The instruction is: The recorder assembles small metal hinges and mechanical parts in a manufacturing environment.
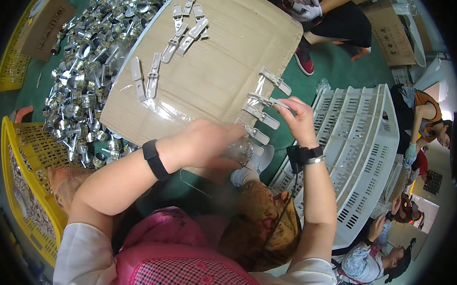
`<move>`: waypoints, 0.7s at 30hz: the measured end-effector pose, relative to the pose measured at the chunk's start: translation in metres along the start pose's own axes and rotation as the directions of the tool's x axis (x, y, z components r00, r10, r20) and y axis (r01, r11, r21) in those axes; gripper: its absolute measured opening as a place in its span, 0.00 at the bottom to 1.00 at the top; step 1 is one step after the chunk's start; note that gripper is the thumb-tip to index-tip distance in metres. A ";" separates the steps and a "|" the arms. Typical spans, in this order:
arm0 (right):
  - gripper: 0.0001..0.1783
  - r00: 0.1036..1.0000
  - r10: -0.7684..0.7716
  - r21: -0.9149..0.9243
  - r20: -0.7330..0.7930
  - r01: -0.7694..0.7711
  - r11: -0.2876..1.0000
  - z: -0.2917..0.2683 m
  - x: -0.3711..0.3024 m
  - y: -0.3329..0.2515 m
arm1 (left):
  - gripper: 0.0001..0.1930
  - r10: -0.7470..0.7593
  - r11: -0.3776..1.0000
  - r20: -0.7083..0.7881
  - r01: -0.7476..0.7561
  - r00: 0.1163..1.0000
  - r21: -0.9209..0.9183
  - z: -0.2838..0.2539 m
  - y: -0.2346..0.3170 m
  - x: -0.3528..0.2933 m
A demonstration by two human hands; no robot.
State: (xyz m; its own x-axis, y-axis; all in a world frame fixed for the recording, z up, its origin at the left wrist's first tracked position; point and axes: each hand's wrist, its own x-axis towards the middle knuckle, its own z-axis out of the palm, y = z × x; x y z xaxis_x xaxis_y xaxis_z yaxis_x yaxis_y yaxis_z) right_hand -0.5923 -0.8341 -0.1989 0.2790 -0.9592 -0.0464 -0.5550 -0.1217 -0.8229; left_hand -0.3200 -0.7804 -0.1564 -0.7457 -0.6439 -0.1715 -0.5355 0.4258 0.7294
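My right hand (300,120) pinches a grey plastic clip (263,99) between thumb and fingers, over the right edge of a brown cardboard sheet (211,65). More grey clips, such as this clip (276,81) and another clip (262,116), lie in a row along that edge. My left hand (203,144) reaches across the near part of the cardboard, blurred, with its fingertips close to the lowest clips. Crinkled clear plastic (240,149) shows beneath it; whether those fingers grip anything is unclear. Several more clips (175,41) lie scattered on the cardboard's far left.
A heap of shiny metal parts (91,75) covers the floor at left, beside a yellow basket (25,184) of small pieces. White plastic crates (348,142) stand at right. Beyond the cardboard sits a person in gloves (308,11). Other people (376,261) work farther right.
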 end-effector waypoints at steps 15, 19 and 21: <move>0.12 0.913 0.359 0.610 0.192 -0.398 0.686 0.010 0.005 0.020 | 0.34 -0.035 0.999 0.037 0.035 0.999 0.002 -0.001 0.001 0.000; 0.12 0.908 0.355 0.614 0.221 -0.413 0.673 0.011 0.006 0.024 | 0.34 -0.036 0.999 0.041 0.037 0.999 -0.033 -0.004 0.001 0.001; 0.12 0.907 0.354 0.619 0.228 -0.416 0.666 0.012 0.007 0.024 | 0.34 -0.042 0.999 0.042 0.042 0.998 -0.014 -0.004 0.002 0.001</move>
State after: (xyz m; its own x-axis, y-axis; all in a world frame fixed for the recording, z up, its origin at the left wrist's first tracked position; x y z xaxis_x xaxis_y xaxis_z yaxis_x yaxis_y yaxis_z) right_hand -0.5939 -0.8402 -0.2258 0.2353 -0.8546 -0.4630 -0.0013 0.4761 -0.8794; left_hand -0.3200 -0.7825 -0.1528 -0.7386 -0.6340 -0.2294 -0.5609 0.3890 0.7308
